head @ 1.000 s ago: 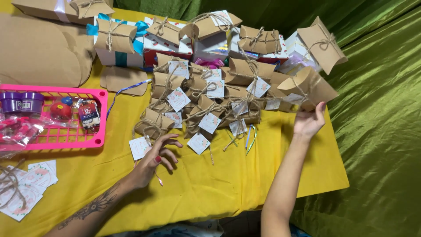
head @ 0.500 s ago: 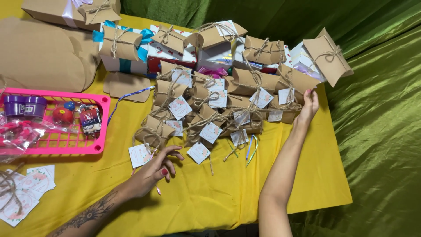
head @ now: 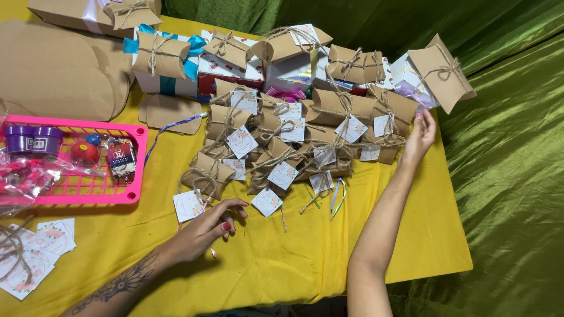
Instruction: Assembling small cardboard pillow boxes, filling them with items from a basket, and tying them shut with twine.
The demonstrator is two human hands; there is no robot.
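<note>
On the yellow cloth-covered bench (head: 282,276), a heap of small brown kraft-paper pillow boxes tied with twine and hung with square white tags (head: 294,141) sits in the middle, stacked loosely several deep. The left hand (head: 202,232) lies low at the heap's near left edge, fingers half curled and relaxed, its grip closed on nothing; the fingertips rest just beside a loose square white tag (head: 188,205) and the nearest tied box (head: 207,175). The right hand (head: 418,141) reaches to the heap's far right, fingers extended and open, touching or nearly touching the end box (head: 385,138); it grasps nothing that I can make out.

The main risk, as I judge it, is the pile itself. The boxes lean on one another, so a push from the right hand could slide several toward the left or tip the upper ones down. A tilted brown pillow box (head: 442,71) at the far right sits near the bench's edge over the green satin cloth (head: 511,176), and a nudge might send it off. The twine loops and tags overlap, so lifting one box could snag and drag its neighbours. Thin coloured sticks (head: 335,196) lying loose at the heap's near side could be swept away by a forearm. The pink plastic basket holding small jars and packets (head: 138,170) stands well apart at left and looks safe.
</note>
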